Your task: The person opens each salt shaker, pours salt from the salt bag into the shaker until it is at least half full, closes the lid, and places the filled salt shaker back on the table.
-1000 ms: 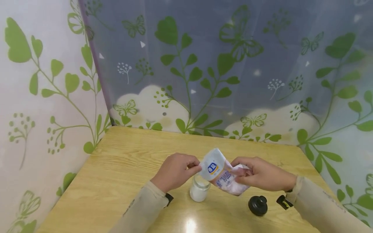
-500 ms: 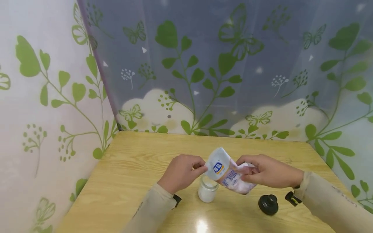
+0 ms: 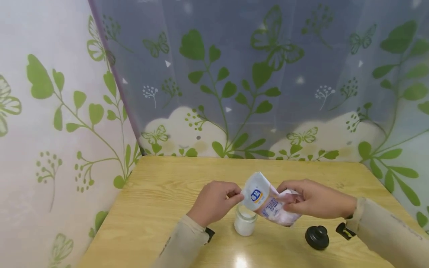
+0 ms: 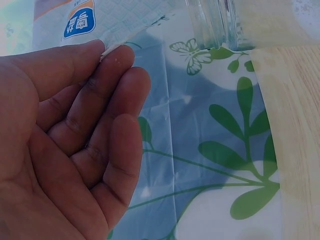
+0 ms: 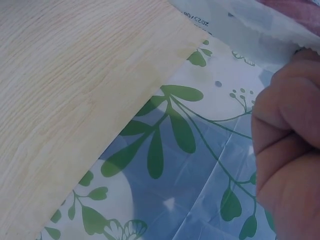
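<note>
A: Where's the pouch sitting?

B: Between both hands, tilted, long axis slanting down toward the right hand, which grips its lower end. Left hand pinches the top corner, other fingers loose.

A: And the jar?

B: Open, right under the pouch, just below the left hand on the tabletop. Black lid lies near the right wrist, out of the way.

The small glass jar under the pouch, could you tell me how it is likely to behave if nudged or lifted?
The glass jar looks short and partly filled with white powder, so it probably resists tipping. Its lid lies apart, so a hard push could spill it. On the glossy table it would likely slide.
</note>
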`<act>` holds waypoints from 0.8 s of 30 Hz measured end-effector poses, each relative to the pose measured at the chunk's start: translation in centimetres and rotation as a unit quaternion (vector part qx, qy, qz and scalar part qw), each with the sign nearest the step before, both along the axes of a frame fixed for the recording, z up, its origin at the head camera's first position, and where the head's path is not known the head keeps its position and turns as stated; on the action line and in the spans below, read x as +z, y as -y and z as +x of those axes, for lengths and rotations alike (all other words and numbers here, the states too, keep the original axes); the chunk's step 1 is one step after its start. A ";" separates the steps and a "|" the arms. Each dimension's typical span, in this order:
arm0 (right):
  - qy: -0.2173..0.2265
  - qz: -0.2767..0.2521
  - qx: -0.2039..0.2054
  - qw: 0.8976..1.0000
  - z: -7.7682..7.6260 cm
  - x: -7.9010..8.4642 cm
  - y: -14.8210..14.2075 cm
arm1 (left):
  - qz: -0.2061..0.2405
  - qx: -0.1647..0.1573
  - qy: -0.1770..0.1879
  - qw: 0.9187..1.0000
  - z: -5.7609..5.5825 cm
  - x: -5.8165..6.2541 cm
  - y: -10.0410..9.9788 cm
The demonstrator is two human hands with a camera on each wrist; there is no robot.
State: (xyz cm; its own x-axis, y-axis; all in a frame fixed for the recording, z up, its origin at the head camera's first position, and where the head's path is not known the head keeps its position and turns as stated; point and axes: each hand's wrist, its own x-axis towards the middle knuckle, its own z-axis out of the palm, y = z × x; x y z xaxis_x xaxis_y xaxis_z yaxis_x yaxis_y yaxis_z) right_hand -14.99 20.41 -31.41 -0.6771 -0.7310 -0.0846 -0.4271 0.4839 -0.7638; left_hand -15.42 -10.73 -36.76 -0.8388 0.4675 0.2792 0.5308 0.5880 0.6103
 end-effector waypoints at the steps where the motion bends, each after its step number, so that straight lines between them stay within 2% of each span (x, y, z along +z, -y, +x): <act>1: -0.001 -0.001 -0.001 1.000 0.0 0.0 0.0 | 0.000 0.001 -0.002 1.000 0.0 0.1 0.0; 5: -0.008 -0.006 -0.002 1.000 0.0 -0.3 0.0 | 0.001 0.005 -0.010 1.000 0.2 0.3 0.2; 11: 0.007 -0.007 -0.001 1.000 0.1 -0.7 -0.1 | 0.000 0.000 -0.007 1.000 0.4 0.2 0.2; 24: -0.003 -0.002 -0.001 1.000 -0.1 -0.7 -1.0 | 0.006 -0.005 -0.001 1.000 -0.1 -0.2 -0.6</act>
